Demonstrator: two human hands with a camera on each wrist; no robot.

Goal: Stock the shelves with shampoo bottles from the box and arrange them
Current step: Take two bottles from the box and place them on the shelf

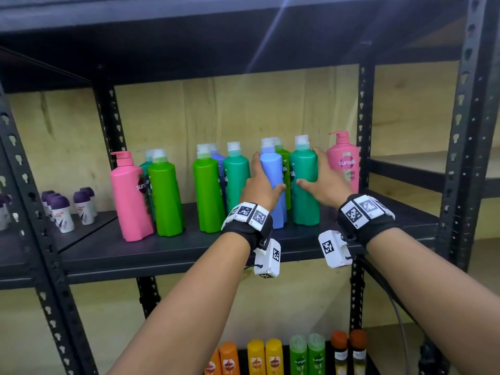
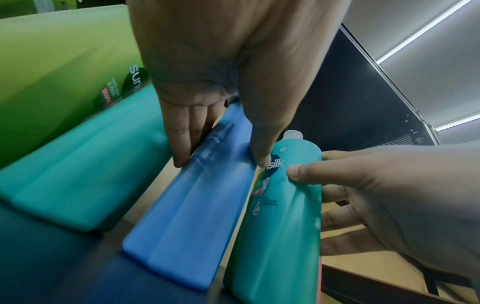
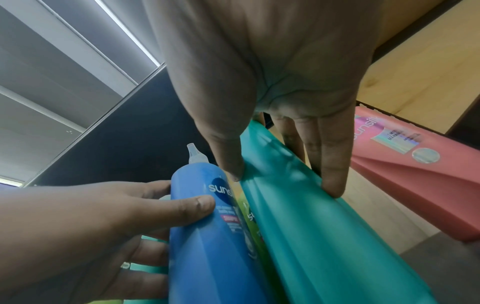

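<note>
- Two hands grip upright bottles: left hand [image 1: 261, 185] wraps blue bottle [image 1: 273, 182]; right hand [image 1: 326, 182] wraps teal bottle [image 1: 304, 185].
- Only wrist views show the labels facing away.

A lime green bottle [image 1: 285, 169] stands mostly hidden behind the blue bottle [image 1: 273, 169] and teal bottle [image 1: 304, 185].

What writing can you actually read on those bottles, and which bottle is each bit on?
"sunsilk": pink pump bottle at the shelf's right end.
"SHAMPOO": blue bottle, on a small red patch below a partly covered "suns".
"nsilk": teal bottle, start hidden by a thumb.
Smaller print on all labels, and the lower-shelf bottles, is too blurred to read.
</note>
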